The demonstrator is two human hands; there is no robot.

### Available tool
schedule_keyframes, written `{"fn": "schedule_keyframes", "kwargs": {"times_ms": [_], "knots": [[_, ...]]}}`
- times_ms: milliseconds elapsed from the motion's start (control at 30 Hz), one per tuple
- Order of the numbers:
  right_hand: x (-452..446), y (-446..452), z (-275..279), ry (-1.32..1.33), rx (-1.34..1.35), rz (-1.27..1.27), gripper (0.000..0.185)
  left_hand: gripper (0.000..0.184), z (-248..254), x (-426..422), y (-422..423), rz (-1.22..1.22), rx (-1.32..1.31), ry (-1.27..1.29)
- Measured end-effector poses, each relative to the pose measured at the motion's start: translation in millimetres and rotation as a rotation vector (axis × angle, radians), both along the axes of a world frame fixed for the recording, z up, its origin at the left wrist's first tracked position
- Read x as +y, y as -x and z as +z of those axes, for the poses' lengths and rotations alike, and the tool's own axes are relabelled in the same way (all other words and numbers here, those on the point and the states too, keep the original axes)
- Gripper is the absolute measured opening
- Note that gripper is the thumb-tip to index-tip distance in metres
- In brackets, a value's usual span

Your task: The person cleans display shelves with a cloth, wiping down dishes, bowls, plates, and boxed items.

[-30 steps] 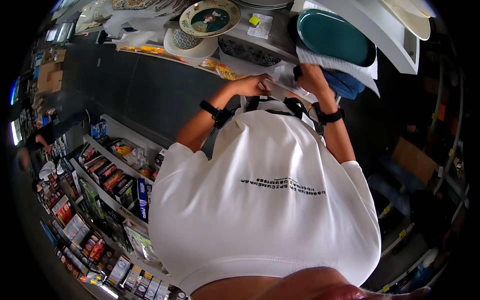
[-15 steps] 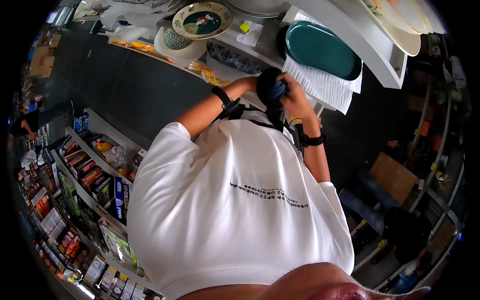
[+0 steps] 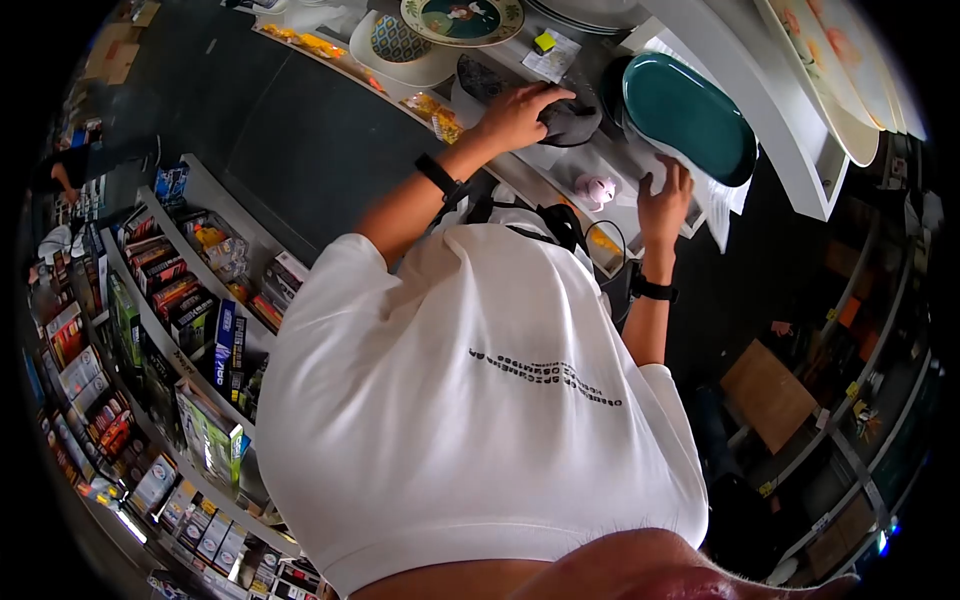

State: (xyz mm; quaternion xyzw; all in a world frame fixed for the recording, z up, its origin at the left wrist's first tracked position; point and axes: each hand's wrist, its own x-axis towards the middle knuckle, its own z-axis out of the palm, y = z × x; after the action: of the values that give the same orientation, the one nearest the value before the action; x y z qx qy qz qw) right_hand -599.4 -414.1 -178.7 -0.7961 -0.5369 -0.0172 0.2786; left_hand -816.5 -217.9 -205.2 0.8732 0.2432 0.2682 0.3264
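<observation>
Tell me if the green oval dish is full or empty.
Empty: the green oval dish shows its bare inside, with nothing on it.

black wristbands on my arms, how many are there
2. One black wristband is around the wrist of your left hand; the other wristband is around the wrist of your right hand.
</observation>
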Motion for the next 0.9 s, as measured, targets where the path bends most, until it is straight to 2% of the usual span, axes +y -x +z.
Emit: {"fn": "schedule_keyframes", "kwargs": {"times_ms": [67,167,267,333,400,433,467,533,667,800,900], "knots": [[-2.4,-5.1,4.7,-0.01,-0.122,-0.07,0.043,0.063,-5.1,-2.9,13.2,0.0,0.0,-0.021],[-15.6,-16.2,3.9,0.025,-0.129,-0.122,0.052,0.072,-4.7,-0.4,34.2,0.053,-0.057,-0.126],[-16.7,-22.5,1.1,-0.016,-0.122,-0.123,0.057,0.07,9.9,-5.0,34.9,0.103,-0.113,-0.185],[-9.1,-21.1,1.8,-0.069,-0.216,-0.078,0.06,0.069,2.4,-5.9,23.7,0.059,-0.092,-0.122],[0.7,-25.0,-8.8,-0.071,-0.157,-0.065,0.062,0.065,-15.0,-6.2,6.0,-0.109,0.035,-0.178],[3.6,-28.3,-13.6,-0.064,-0.101,-0.039,0.064,0.06,-24.3,-10.8,-2.2,-0.081,0.083,-0.286],[7.0,-27.4,-13.8,0.013,-0.179,-0.059,0.06,0.06,-24.4,-15.0,-6.7,-0.093,0.08,-0.29],[15.9,-33.9,-20.2,0.044,-0.145,-0.053,0.054,0.057,-23.5,-22.4,-13.0,-0.042,0.026,-0.352],[23.1,-48.8,-19.7,0.036,-0.16,-0.077,0.054,0.058,-12.8,-5.5,13.2,0.006,0.054,-0.259],[13.2,-72.7,-21.2,0.068,-0.221,-0.223,0.047,0.057,-19.4,19.0,32.8,0.087,0.04,-0.306],[-4.3,-87.7,-30.5,-0.05,-0.281,-0.252,0.043,0.053,-20.8,24.3,35.0,0.14,0.05,-0.318]]}}
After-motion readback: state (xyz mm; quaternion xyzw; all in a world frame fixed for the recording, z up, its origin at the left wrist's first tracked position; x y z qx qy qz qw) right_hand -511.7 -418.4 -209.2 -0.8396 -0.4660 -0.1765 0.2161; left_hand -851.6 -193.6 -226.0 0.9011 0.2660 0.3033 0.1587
